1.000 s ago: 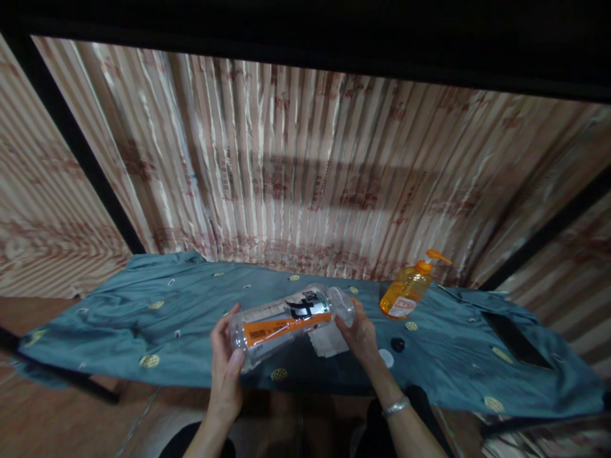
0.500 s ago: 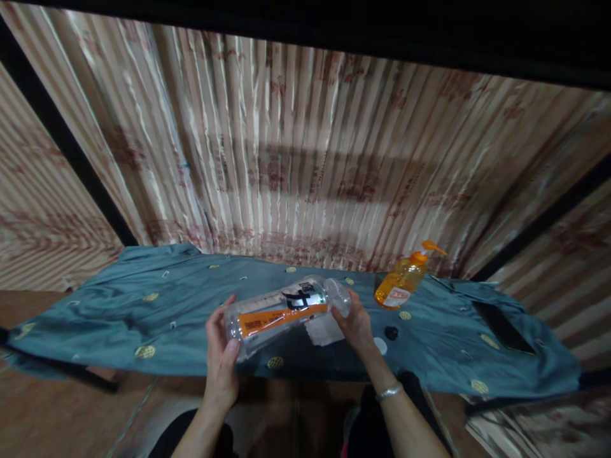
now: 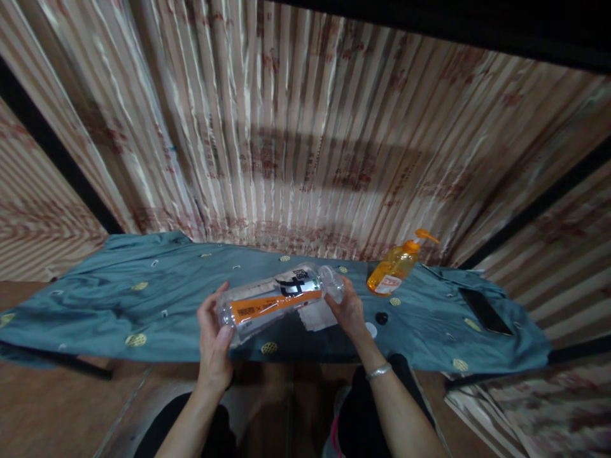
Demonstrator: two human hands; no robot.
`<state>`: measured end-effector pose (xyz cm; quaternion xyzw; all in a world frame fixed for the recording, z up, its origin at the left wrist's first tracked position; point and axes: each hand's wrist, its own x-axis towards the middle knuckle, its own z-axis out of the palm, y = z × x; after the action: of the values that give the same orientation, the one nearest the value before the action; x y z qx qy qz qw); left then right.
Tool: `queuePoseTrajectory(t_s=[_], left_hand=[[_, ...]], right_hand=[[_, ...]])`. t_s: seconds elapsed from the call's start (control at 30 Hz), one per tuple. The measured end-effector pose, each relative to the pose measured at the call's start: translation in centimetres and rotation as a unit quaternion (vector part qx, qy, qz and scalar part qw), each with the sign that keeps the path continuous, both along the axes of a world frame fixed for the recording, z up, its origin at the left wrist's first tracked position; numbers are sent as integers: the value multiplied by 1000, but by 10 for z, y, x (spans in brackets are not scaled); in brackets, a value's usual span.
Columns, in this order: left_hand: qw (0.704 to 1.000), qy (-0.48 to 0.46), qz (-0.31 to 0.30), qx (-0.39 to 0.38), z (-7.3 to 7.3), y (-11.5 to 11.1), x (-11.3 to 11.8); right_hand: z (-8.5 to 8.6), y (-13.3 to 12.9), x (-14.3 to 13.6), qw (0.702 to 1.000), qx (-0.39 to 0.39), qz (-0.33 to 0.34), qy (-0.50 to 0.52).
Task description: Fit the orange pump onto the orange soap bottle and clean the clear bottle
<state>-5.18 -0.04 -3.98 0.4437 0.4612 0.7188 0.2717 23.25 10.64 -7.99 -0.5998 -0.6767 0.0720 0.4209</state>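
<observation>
A large clear plastic bottle (image 3: 272, 302) with an orange, silver and black label is held nearly level, its right end tipped a little upward. My left hand (image 3: 214, 340) grips the base end, thumb in front and fingers behind. At the other end, my right hand (image 3: 347, 308) closes around a clear rounded plastic part (image 3: 333, 283); whether this is joined to the bottle I cannot tell. A white tissue or cloth (image 3: 317, 316) lies underneath. Near my right wrist are a white round disc (image 3: 371, 330) and a small black cap-like object (image 3: 381, 318).
An orange pump bottle (image 3: 392, 273) stands to the right on the blue-green cloth (image 3: 176, 299) over the narrow table. Farther right lies a dark flat phone-like object (image 3: 485, 310). A striped curtain (image 3: 286, 172) hangs behind, between black frame posts (image 3: 62, 152).
The whole view has shifted slightly, so the table sits a bit higher and farther left. Both hands keep hold of the bottle in nearly the same pose.
</observation>
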Motion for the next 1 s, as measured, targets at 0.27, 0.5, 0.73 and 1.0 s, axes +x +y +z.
queuePoseTrajectory(t_s=[0.27,0.5,0.73,1.0], left_hand=[[1000,-6,1,6,2,1,0],[1000,-15,4,12,4,0,1],[1000,-18,7,15,6,-2,1],[1000,1,5,13,3,-1,-1]], right_hand=[[-3,2,-1,1000,5,-12,-9],[-3,2,-1,1000,20,1,15],[0,1,-1,1000,20,8,20],[-1,1,0,1000,10,3,15]])
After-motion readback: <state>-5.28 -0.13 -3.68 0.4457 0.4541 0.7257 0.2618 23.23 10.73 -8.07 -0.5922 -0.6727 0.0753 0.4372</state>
